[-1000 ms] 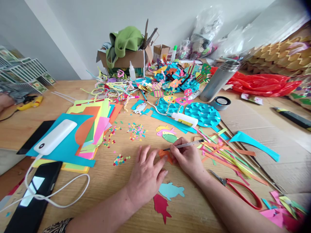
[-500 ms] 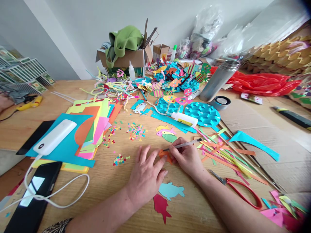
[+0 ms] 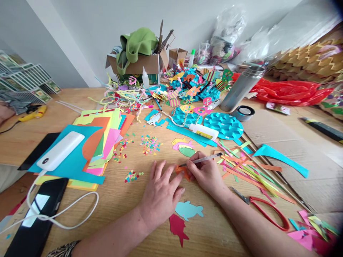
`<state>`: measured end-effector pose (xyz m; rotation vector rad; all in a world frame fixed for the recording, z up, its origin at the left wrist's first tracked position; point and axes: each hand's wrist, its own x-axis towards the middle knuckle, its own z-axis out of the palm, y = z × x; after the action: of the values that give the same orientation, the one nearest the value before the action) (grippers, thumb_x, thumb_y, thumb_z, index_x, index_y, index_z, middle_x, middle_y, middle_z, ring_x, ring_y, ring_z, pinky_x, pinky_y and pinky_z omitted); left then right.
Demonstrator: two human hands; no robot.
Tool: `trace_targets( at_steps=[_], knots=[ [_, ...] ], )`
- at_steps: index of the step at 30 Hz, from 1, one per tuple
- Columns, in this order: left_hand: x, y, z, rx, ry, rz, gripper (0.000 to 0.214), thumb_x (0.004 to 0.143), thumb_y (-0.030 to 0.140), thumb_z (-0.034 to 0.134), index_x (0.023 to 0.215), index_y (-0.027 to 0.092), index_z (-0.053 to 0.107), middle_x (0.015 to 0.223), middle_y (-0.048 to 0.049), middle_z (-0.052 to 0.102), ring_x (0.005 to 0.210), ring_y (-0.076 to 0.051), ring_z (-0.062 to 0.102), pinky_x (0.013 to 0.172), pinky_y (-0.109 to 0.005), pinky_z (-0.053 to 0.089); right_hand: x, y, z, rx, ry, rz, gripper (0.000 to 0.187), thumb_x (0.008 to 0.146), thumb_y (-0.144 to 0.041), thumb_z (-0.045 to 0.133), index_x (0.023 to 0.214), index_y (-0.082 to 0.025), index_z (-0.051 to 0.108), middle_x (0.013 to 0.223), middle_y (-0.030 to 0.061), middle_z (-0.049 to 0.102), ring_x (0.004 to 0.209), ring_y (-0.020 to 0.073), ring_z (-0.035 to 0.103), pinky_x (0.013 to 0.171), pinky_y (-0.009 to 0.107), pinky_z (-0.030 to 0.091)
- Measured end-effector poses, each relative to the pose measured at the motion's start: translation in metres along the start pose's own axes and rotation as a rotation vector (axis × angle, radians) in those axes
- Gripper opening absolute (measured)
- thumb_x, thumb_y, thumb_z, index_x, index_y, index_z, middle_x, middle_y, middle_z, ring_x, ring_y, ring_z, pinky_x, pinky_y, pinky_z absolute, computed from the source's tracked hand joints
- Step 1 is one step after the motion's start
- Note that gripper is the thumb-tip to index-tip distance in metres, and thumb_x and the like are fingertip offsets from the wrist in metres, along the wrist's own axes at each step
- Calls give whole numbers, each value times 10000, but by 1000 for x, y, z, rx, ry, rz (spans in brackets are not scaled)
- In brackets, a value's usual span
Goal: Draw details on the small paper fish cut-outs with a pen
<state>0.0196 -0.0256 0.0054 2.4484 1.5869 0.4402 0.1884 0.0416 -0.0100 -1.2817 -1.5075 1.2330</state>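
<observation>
- Pale wall is backing the tabletop.
- Your left hand is lying half-spread, fingertips apparently steadying orange paper well inside the tabletop's left edge.
- Your right hand is pinching a pen low, seemingly for control.

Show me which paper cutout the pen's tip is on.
The orange cutout, partly hidden by the left hand. The pale blue cutout and red cutout lie nearer the person, the green cutout farther, all clear of the pen.
</observation>
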Motion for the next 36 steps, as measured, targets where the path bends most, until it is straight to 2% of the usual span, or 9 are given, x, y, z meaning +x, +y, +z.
trace_targets(
  at_steps=[36],
  knots=[
    [0,0,0,-18,14,0,372,916,321,602,1283,280,558,1345,-50,504,1306,-324,341,1129,-603,249,-1,-2,0,-56,30,4,205,846,-356,600,730,-231,485,479,-31,561,396,146,522,390,238,381]
  ],
)
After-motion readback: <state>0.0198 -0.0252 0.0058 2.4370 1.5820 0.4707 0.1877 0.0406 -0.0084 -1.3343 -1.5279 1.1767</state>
